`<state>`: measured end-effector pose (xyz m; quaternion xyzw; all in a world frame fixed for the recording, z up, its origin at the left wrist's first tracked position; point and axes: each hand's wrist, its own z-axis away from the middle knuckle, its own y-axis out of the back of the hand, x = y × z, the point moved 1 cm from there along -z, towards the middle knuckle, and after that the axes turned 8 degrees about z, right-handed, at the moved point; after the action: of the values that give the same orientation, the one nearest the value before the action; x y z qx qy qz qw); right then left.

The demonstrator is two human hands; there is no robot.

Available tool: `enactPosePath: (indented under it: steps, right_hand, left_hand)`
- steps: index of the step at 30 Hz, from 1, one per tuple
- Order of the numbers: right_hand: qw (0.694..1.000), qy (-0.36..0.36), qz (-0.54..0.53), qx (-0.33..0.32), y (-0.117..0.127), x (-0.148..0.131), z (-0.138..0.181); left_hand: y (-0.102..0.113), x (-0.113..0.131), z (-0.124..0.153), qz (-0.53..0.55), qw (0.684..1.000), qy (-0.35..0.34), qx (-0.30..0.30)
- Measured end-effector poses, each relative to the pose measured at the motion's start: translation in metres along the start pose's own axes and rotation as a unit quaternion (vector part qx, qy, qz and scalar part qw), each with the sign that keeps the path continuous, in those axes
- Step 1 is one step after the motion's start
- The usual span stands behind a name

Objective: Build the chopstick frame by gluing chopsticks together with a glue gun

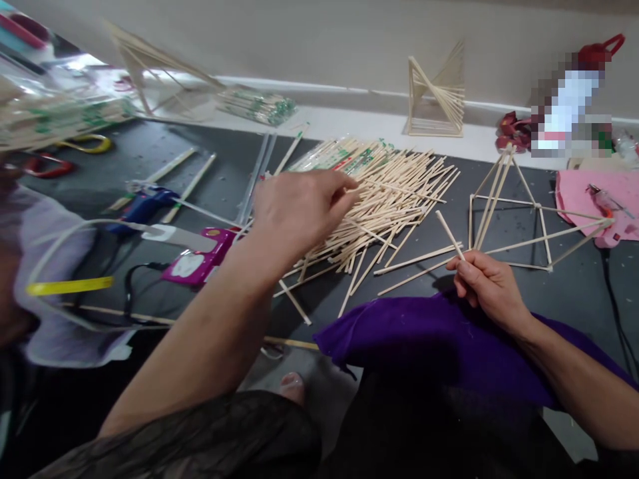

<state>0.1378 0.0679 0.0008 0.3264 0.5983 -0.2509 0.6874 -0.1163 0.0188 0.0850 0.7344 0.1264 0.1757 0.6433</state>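
On the dark bench, the left hand reaches into the heap of thin pale wooden sticks, fingertips pinched on one stick there. Further right, the right hand has its grip closed on a single wooden stick, above the purple cloth.

Pale, matt wooden sticks lie heaped on a dark, matt, slightly mottled mat; the stick frame is the same bare wood. The purple cloth looks soft and fuzzy, the pink card glossy plastic
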Motion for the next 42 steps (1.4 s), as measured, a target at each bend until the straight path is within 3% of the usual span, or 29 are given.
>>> enactPosePath:
  steps: [3, 6, 8, 12, 16, 19, 22, 24, 26, 28, 30, 34, 38, 42]
  right_hand:
    - [1.000, 0.007, 0.010, -0.003, 0.000, 0.000, 0.000]
    - [1.000, 0.013, 0.025, -0.007, 0.000, 0.001, 0.001]
    - [0.999, 0.012, 0.031, -0.007, 0.000, 0.002, 0.002]
    - [0.999, 0.007, 0.032, -0.001, 0.000, 0.004, 0.002]
    - [0.999, 0.003, 0.036, 0.002, 0.001, 0.006, 0.002]
    - [0.999, 0.010, 0.040, 0.000, 0.001, 0.005, 0.002]
    - [0.999, 0.013, 0.041, -0.005, 0.001, 0.004, 0.003]
    - [0.999, 0.009, 0.043, -0.012, 0.001, 0.003, 0.003]
    - [0.999, 0.004, 0.047, -0.019, 0.000, 0.003, 0.004]
    - [0.998, 0.000, 0.054, -0.023, 0.000, 0.002, 0.004]
    - [0.998, 0.002, 0.062, -0.025, 0.000, 0.003, 0.004]
    - [0.997, 0.005, 0.070, -0.029, 0.001, 0.004, 0.005]
    - [0.997, 0.003, 0.072, -0.022, 0.002, 0.004, 0.005]
    - [0.997, 0.005, 0.075, -0.009, 0.002, 0.004, 0.004]
  left_hand:
    - [-0.005, -0.015, 0.028, -0.021, 1.000, -0.003, -0.006]
    - [-0.030, -0.028, 0.044, -0.050, 0.997, -0.063, 0.011]
    - [-0.051, -0.033, 0.048, -0.044, 0.997, -0.063, 0.008]
    - [-0.085, -0.026, 0.049, 0.022, 0.997, -0.061, 0.032]
    - [-0.100, -0.013, 0.048, 0.057, 0.995, -0.074, 0.043]
    - [-0.090, -0.010, 0.051, 0.091, 0.991, -0.089, 0.052]
    - [-0.062, -0.022, 0.060, 0.113, 0.989, -0.056, 0.083]
    - [-0.040, -0.039, 0.070, 0.084, 0.990, 0.056, 0.096]
    - [-0.027, -0.061, 0.082, 0.008, 0.983, 0.178, 0.050]
    - [-0.024, -0.083, 0.095, -0.050, 0.971, 0.232, -0.015]
    - [-0.031, -0.101, 0.107, -0.057, 0.972, 0.211, -0.085]
    - [-0.052, -0.108, 0.122, -0.035, 0.986, 0.100, -0.126]
    - [-0.062, -0.097, 0.122, -0.034, 0.990, 0.080, -0.111]
    - [-0.057, -0.092, 0.118, -0.039, 0.994, 0.074, -0.071]
